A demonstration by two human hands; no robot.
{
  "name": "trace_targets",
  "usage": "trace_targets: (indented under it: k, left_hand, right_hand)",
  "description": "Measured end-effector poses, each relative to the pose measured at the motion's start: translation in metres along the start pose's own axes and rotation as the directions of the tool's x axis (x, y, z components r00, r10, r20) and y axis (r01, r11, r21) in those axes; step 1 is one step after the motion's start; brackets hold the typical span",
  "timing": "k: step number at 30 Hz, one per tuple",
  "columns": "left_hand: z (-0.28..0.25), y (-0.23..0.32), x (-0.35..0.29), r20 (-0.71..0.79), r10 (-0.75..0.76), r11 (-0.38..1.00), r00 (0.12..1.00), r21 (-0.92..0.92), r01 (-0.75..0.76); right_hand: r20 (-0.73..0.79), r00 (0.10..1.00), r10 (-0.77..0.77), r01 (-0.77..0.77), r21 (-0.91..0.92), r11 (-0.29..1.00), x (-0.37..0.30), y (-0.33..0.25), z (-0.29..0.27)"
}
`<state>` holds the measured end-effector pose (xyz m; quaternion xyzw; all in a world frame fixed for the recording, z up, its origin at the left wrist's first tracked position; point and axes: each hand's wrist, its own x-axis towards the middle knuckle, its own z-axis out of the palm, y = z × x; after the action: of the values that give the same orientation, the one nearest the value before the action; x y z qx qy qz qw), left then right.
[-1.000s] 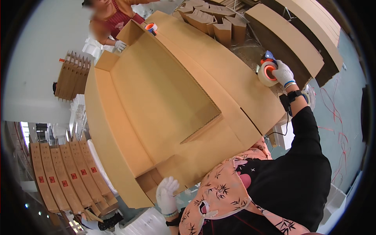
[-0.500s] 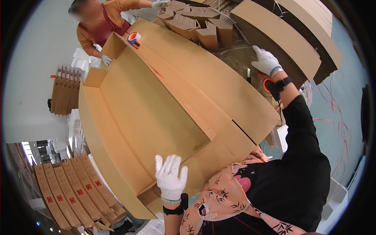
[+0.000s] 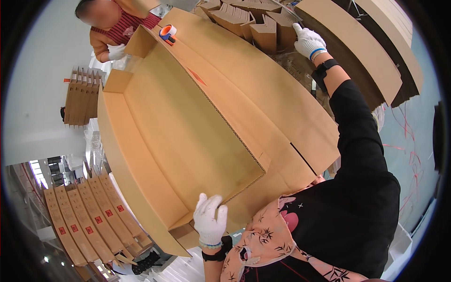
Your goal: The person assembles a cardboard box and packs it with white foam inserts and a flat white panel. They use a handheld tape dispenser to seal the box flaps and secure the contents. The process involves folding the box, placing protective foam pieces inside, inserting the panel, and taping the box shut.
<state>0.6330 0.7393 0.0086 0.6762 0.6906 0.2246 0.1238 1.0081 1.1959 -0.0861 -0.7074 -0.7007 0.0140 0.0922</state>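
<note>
Open cardboard box (image 3: 145, 141): head view, centre, between the wearer and a co-worker (image 3: 134, 19).
Right hand (image 3: 309, 42): beside folded cardboard pieces (image 3: 264, 37); a second ago it held another tape roll. Index finger extended; cannot tell whether the others grip.
Left hand (image 3: 210, 218): over the box's near end, higher than a second ago, fingers released, slightly curved.
Tape dispenser (image 3: 167, 35): on the box's far end.

Backed at the left by a plain, pale wall (image 3: 42, 94), evenly lit. Spread at right with a blue-green floor (image 3: 425, 122), strewn with loose red strands (image 3: 393, 146). Broken at lower left by a bright window (image 3: 37, 173) (nearly washed out), with small white lights (image 3: 46, 259) lower still.
</note>
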Motion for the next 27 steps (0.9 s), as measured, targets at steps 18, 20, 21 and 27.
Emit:
trace_targets:
  k: [18, 20, 21, 27]
  left_hand:
    - [0.002, -0.062, -0.146, -0.358, -0.826, 0.562, 0.436, -0.446, 0.697]
    - [0.015, -0.081, -0.154, -0.327, -0.896, 0.443, 0.300, -0.620, 0.648]
    - [0.021, -0.085, -0.148, -0.328, -0.921, 0.389, 0.213, -0.728, 0.565]
    - [0.010, -0.178, -0.154, -0.321, -0.889, 0.377, 0.327, -0.918, 0.123]
  right_hand:
    - [-0.120, 0.982, -0.149, 0.109, -0.290, 0.951, -0.075, 0.010, -0.035]
    - [-0.219, 0.974, -0.058, 0.036, -0.102, 0.994, -0.114, 0.012, -0.046]
    - [-0.213, 0.974, 0.073, -0.031, 0.193, 0.981, -0.137, 0.005, -0.052]
    - [0.095, 0.933, -0.348, 0.173, 0.729, 0.662, -0.263, -0.086, -0.031]
